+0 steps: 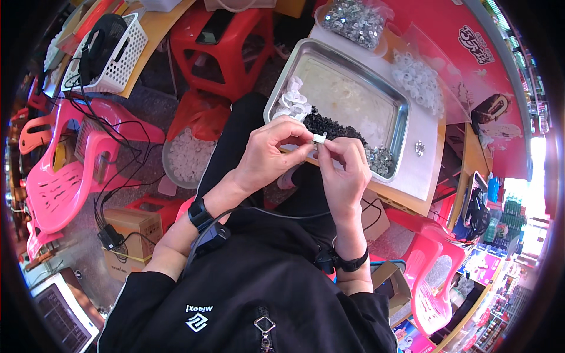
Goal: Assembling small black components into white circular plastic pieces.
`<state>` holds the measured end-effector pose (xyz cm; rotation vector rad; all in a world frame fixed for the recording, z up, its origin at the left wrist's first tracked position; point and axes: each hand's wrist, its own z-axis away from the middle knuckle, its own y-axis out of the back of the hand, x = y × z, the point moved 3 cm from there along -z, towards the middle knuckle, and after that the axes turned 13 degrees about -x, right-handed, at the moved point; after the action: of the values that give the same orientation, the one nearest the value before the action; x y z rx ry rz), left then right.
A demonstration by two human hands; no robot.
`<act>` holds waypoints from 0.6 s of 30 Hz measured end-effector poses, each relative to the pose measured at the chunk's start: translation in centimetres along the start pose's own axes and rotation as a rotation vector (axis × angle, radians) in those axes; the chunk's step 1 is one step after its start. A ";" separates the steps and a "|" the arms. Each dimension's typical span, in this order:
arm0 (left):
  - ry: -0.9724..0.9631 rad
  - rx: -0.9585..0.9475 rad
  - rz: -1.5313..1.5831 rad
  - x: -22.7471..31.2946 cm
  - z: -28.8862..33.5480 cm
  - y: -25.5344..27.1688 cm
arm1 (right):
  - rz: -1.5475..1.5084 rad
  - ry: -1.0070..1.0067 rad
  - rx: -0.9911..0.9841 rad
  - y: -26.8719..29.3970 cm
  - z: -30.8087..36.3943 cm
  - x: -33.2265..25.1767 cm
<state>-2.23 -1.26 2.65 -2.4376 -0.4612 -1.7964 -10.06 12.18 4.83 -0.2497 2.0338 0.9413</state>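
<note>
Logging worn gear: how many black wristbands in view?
2: left wristband, on the wrist behind the left hand; right wristband, behind the right hand. No others visible.

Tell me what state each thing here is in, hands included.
Left hand, pinching a small white plastic piece
Right hand, pinching the same piece
Rectangular silver metal tray, partly covered with white parts, black parts and silvery parts
Red plastic stool, upright
Flat black rectangular device, lying on the stool
White perforated plastic basket, holding black things
Brown cardboard box at left, seemingly closed
</note>
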 end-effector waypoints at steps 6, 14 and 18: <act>-0.204 0.069 -0.238 1.0 0.1 0.3 | 0.075 0.082 0.035 0.5 0.2 -0.4; -0.237 0.082 -0.283 1.2 0.4 0.2 | 0.140 0.113 0.034 0.6 0.4 -1.1; -0.241 0.103 -0.285 1.2 0.4 0.0 | 0.169 0.140 0.047 0.5 0.5 -1.3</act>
<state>-1.51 -0.87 3.69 -2.6354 -0.9399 -1.5211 -9.26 12.67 5.94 -0.1216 2.2305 1.0016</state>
